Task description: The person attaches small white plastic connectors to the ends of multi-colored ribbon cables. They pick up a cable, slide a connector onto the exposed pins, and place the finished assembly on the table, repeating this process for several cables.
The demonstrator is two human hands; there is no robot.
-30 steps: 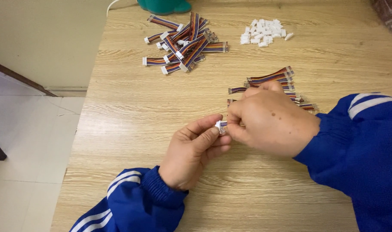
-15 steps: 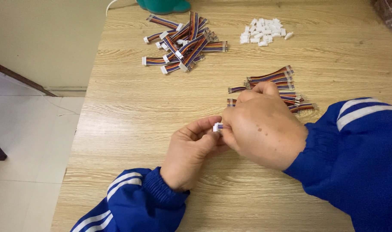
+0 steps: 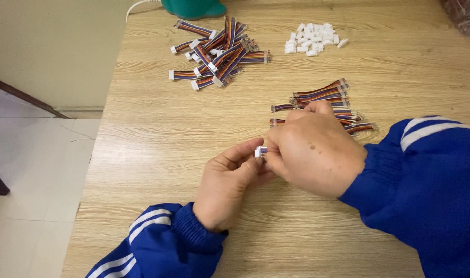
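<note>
A light wood-grain table (image 3: 158, 134) fills most of the view, with a pale tiled floor (image 3: 34, 170) to its left and a cream wall (image 3: 55, 46) beyond that. At the far edge of the table stands the base of a teal object (image 3: 194, 7), a white cord (image 3: 137, 5) trailing from it.

Both arms wear blue sleeves with white stripes. The right hand (image 3: 317, 154) is curled closed, its back to the camera, its fingertips meeting those of the left hand (image 3: 230, 185) near the middle of the table. The left hand is also closed in a pinch, thumb and forefinger extended toward the right hand. Between the two sets of fingertips sits a small white connector (image 3: 257, 151) with a short stub of coloured wires just showing at the right hand; both hands hold it above the table, and the rest of the cable is hidden in the right hand.

Just behind the right hand lies a small pile of ribbon cables (image 3: 322, 100) in striped colours. Farther back to the left is a larger heap of cables with white plugs (image 3: 217, 51). Farther back to the right is a cluster of loose white connectors (image 3: 312, 38).
</note>
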